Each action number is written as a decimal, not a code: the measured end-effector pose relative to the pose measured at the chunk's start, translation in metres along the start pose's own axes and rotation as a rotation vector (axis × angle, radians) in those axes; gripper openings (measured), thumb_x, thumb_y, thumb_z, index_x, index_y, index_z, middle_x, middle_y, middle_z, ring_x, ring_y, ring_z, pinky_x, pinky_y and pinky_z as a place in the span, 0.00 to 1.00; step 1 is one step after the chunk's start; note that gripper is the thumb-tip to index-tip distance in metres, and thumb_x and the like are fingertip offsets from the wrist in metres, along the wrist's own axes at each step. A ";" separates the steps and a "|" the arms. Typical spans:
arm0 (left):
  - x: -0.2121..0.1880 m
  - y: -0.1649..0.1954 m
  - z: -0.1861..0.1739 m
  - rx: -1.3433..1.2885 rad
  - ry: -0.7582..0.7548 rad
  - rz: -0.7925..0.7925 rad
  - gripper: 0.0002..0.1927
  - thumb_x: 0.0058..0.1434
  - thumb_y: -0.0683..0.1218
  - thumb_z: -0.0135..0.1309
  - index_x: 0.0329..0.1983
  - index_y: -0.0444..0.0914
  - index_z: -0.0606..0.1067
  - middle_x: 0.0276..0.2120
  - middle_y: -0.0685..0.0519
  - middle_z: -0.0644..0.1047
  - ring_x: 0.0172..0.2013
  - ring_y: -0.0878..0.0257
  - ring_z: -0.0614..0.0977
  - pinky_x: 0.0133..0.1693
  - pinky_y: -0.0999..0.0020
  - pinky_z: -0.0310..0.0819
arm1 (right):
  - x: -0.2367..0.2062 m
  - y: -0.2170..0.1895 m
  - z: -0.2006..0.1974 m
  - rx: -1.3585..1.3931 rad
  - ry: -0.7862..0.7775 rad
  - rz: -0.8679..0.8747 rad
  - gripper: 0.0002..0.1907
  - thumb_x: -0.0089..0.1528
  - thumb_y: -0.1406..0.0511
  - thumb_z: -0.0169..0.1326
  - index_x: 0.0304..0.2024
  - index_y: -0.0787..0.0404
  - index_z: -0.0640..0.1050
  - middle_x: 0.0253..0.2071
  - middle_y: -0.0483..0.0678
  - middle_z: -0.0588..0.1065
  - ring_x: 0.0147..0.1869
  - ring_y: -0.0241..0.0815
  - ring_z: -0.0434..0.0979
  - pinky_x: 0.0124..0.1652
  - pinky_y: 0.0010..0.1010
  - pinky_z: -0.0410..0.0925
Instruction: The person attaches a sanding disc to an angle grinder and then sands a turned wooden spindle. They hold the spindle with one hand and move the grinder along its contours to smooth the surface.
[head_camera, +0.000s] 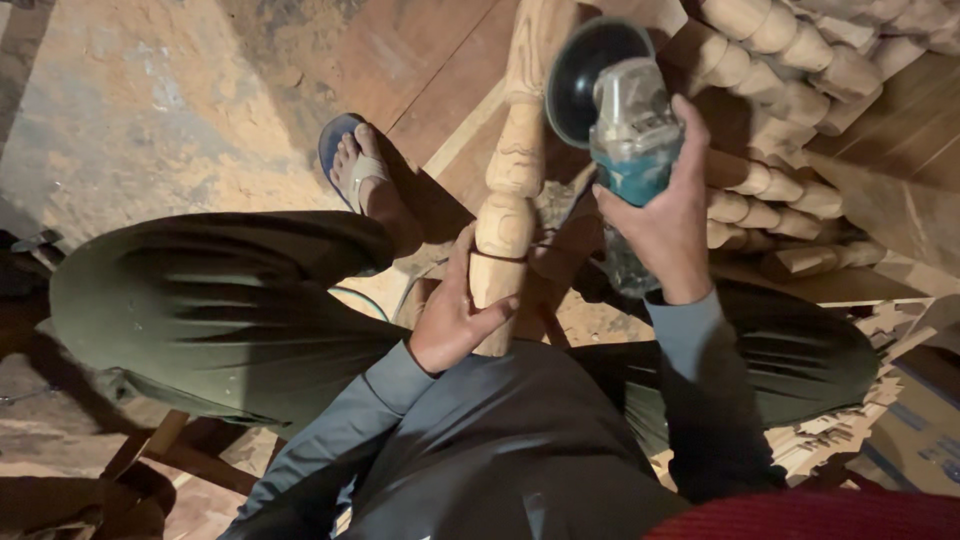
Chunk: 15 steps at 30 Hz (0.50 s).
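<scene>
Turned wooden spindle (512, 170): upright between the knees, left hand (452, 318) clamped round its lower end. Angle grinder (625, 130): right hand (668, 215) closed on its body, disc beside the wood. Risks: one-handed kickback; spindle twisting loose; sandalled foot (372, 185) nearby.

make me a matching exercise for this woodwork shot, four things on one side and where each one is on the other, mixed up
Things:
1. turned spindle
2. angle grinder
3. sandal
4. stacked spindles

Places:
A. on the foot, on the floor at left
B. piled at upper right
C. gripped near its lower end by the left hand
D. held up in the right hand

Pairs: 1-C, 2-D, 3-A, 4-B
</scene>
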<state>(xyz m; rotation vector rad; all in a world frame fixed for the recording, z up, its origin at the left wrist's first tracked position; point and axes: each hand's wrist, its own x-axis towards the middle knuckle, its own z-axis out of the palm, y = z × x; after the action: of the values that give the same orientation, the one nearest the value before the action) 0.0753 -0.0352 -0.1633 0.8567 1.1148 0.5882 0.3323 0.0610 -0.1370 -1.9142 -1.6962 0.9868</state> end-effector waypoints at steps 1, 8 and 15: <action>0.000 0.001 0.000 -0.017 -0.002 -0.007 0.51 0.58 0.47 0.61 0.78 0.36 0.45 0.66 0.38 0.68 0.65 0.51 0.73 0.63 0.62 0.66 | 0.002 -0.005 0.000 -0.066 0.011 -0.048 0.56 0.55 0.73 0.72 0.77 0.58 0.52 0.71 0.62 0.63 0.73 0.58 0.69 0.68 0.45 0.68; 0.001 0.004 0.001 -0.008 -0.008 -0.015 0.52 0.58 0.47 0.62 0.77 0.34 0.43 0.66 0.38 0.67 0.65 0.52 0.72 0.63 0.62 0.66 | 0.013 -0.020 0.007 -0.079 -0.008 -0.072 0.54 0.59 0.70 0.70 0.78 0.56 0.49 0.71 0.63 0.66 0.71 0.59 0.76 0.67 0.46 0.72; 0.000 0.004 0.001 -0.059 -0.035 -0.028 0.52 0.60 0.47 0.61 0.78 0.33 0.42 0.65 0.39 0.69 0.65 0.53 0.72 0.63 0.62 0.65 | 0.015 -0.019 0.009 -0.099 -0.028 -0.087 0.53 0.61 0.69 0.69 0.77 0.57 0.49 0.72 0.65 0.65 0.71 0.60 0.75 0.67 0.46 0.72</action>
<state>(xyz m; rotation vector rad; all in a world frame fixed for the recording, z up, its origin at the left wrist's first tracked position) 0.0760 -0.0330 -0.1602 0.7962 1.0715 0.5779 0.3133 0.0773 -0.1332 -1.8777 -1.8596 0.9169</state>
